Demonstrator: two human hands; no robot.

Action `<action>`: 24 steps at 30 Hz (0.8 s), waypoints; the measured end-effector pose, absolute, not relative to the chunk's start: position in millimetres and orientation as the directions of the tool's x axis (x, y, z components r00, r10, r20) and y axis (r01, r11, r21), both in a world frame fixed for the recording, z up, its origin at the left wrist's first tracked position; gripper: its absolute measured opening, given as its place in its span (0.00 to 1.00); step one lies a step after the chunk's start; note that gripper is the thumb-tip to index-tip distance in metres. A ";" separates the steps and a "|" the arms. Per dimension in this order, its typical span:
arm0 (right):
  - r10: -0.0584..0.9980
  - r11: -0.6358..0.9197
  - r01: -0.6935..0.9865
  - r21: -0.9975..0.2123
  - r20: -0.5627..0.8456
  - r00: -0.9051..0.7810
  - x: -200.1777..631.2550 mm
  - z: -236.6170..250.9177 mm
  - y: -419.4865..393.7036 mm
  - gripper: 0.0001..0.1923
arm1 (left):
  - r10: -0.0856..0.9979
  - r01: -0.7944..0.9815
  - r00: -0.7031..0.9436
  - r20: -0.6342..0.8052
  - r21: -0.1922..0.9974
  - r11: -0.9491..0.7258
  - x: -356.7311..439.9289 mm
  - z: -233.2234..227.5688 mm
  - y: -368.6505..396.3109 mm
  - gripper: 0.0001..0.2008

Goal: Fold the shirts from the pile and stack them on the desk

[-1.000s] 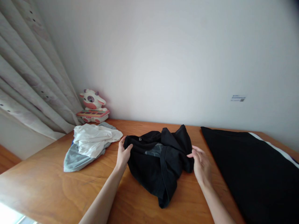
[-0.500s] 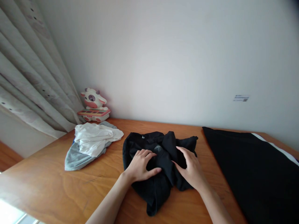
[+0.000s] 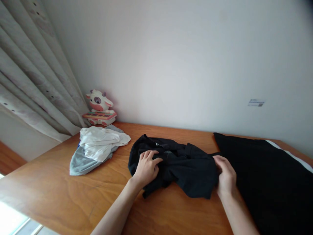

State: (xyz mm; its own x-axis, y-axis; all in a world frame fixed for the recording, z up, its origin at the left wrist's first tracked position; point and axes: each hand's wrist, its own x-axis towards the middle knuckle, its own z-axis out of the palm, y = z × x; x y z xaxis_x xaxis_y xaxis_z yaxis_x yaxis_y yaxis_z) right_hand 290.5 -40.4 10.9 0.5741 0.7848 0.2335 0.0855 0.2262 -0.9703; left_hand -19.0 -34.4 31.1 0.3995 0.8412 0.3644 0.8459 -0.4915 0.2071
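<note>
A crumpled black shirt lies on the wooden table in front of me, with a small white tag near its far edge and a faint grey print below that. My left hand rests on the shirt's left part, fingers bent and thumb tucked in, gripping the cloth. At the other end, my right hand is closed on the shirt's right edge, fingertips curled around the fabric. The cloth between both hands is drawn out sideways.
A white garment lies on a grey one at the left. Behind them sits a cow-shaped toy keyboard. Black cloth with a white stripe covers the table's right side. A curtain hangs at the left, and a wall stands behind the table.
My right hand has moved right and taken hold of the shirt's edge, pulling it out to the right. The near flap has drawn back. My left hand's thumb has closed in.
</note>
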 end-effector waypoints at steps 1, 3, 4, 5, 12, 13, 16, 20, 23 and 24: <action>0.782 0.253 0.045 -0.966 0.232 0.578 291.5 11.4 -41.2 0.25 | 0.855 0.880 0.344 0.389 0.185 -0.438 -22.0 32.1 -32.4 0.21; 0.751 0.262 0.078 -0.962 0.254 0.610 290.1 10.4 -42.2 0.27 | 0.883 0.934 0.227 0.410 0.165 -0.317 -29.7 34.5 -28.4 0.21; 0.724 0.258 0.177 -0.950 0.311 0.616 288.3 9.1 -42.2 0.27 | 0.898 0.949 0.182 0.401 0.167 -0.267 -33.8 35.7 -26.9 0.21; 0.704 0.248 0.309 -0.918 0.390 0.594 286.1 7.3 -42.0 0.26 | 0.912 0.954 0.156 0.380 0.181 -0.239 -37.4 36.7 -26.1 0.21; 0.929 0.233 0.701 -0.674 0.368 0.044 273.1 8.0 -46.5 0.28 | 0.905 0.800 0.354 0.234 0.426 -0.423 -35.5 28.7 -32.5 0.25; 0.971 0.198 0.658 -0.727 0.237 -0.030 273.0 11.3 -49.1 0.29 | 0.891 0.777 0.397 0.220 0.437 -0.454 -33.6 26.8 -32.6 0.27; 0.957 0.041 0.513 -0.857 -0.114 -0.267 272.9 19.7 -55.4 0.36 | 0.828 0.692 0.525 0.198 0.468 -0.550 -30.2 24.4 -30.6 0.20; 0.995 0.102 0.493 -0.864 0.091 -0.046 268.3 19.7 -54.7 0.31 | 0.793 0.660 0.560 0.240 0.449 -0.602 -28.1 28.7 -29.7 0.12; 0.965 0.164 0.551 -0.819 0.248 0.082 260.8 13.6 -51.0 0.26 | 0.784 0.679 0.570 0.245 0.396 -0.618 -27.0 33.7 -32.4 0.10; 0.960 0.167 0.586 -0.793 0.266 0.086 257.3 11.2 -49.7 0.27 | 0.777 0.680 0.580 0.243 0.381 -0.627 -27.1 34.9 -33.1 0.10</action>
